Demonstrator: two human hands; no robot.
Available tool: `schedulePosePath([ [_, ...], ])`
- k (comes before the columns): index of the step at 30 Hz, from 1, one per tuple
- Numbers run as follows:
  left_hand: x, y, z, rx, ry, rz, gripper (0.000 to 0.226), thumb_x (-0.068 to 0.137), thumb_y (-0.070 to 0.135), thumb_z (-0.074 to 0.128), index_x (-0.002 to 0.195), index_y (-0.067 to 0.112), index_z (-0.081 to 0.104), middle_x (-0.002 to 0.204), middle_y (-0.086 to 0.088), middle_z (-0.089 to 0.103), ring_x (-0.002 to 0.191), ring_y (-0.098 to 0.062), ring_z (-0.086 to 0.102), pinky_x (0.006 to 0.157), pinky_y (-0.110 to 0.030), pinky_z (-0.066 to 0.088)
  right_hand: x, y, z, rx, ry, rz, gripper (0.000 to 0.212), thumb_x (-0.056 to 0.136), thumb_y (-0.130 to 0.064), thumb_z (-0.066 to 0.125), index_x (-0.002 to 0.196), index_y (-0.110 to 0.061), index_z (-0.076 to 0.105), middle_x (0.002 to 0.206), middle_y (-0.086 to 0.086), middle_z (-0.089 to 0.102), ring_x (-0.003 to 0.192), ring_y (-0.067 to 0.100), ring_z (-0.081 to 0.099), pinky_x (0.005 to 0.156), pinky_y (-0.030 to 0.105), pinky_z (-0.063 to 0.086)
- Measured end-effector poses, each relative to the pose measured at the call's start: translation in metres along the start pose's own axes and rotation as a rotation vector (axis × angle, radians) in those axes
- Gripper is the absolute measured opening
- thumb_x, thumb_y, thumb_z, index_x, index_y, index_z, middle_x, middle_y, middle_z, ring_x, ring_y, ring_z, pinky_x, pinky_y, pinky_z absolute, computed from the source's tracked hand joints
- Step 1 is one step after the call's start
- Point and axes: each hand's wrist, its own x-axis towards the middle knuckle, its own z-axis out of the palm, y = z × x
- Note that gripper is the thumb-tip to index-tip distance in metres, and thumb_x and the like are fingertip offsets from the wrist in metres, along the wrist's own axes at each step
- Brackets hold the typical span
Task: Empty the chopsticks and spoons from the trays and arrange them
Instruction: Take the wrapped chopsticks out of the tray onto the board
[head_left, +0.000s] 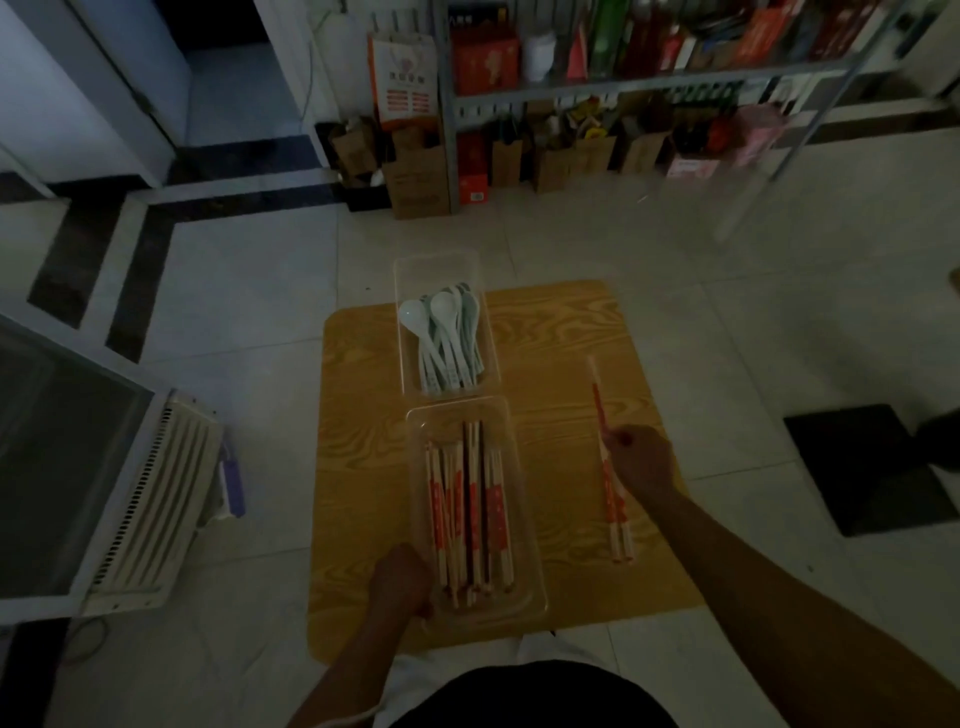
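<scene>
Left forearm (358, 670), right forearm (779, 613) bare; black garment (545, 699) at torso; white cloth (561, 652) along its far edge; thin white cord (363, 717) beside left forearm.

chopsticks (470, 509) and spoons (441, 338) in clear trays (524, 519)

Low worktop (561, 332) of yellowish board with a bold wood-grain pattern, smooth and faintly shiny. Two clear rectangular plastic trays, glossy and see-through, sit on it. The far tray (436, 270) holds white spoons (441, 332) with a smooth, glazed shine; plastic or ceramic cannot be told. The near tray (522, 519) holds pale wooden chopsticks (470, 509) in matt red-and-white paper sleeves. The floor (249, 270) is pale, polished tile. Behind stand a grey metal shelf rack (649, 85) and matt brown cardboard boxes (418, 182).
</scene>
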Motion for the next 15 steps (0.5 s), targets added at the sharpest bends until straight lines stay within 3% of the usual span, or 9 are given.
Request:
schedulePosePath([
  [2,0.0,0.002,0.0,0.021,0.003,-0.019,0.06,0.069,0.015,0.084,0.12,0.006,0.053,0.114,-0.008,0.065,0.097,-0.023,0.068,0.083,-0.035,0.057,0.004,0.036,-0.009,-0.036,-0.006,0.112,0.027,0.093,-0.03,0.062,0.104,-0.009,0.076,0.107,0.014,0.073,0.099,0.032,0.067,0.088,0.037,0.054],
  [6,-0.002,0.005,0.001,0.079,0.036,-0.014,0.071,0.069,0.024,0.086,0.126,0.007,0.047,0.126,-0.007,0.055,0.112,-0.022,0.059,0.088,-0.026,0.049,-0.002,0.078,-0.011,-0.023,-0.05,0.292,0.022,0.087,-0.026,0.068,0.101,-0.012,0.077,0.103,0.016,0.073,0.086,0.03,0.067,0.074,0.029,0.049],
  [10,-0.003,0.006,0.004,0.099,0.052,-0.026,0.065,0.067,0.02,0.087,0.121,0.008,0.051,0.123,-0.008,0.059,0.109,-0.022,0.061,0.082,-0.028,0.05,-0.007,0.09,0.002,-0.046,-0.099,0.302,0.023,0.086,-0.028,0.067,0.101,-0.013,0.076,0.102,0.013,0.073,0.09,0.029,0.068,0.074,0.031,0.05],
  [15,-0.004,0.006,0.008,0.148,0.101,-0.007,0.061,0.07,0.016,0.085,0.12,0.006,0.052,0.122,-0.008,0.06,0.11,-0.023,0.061,0.078,-0.027,0.048,-0.01,0.086,0.016,-0.003,-0.137,0.261,0.021,0.086,-0.027,0.068,0.091,-0.009,0.075,0.085,0.01,0.069,0.068,0.021,0.062,0.057,0.024,0.045],
])
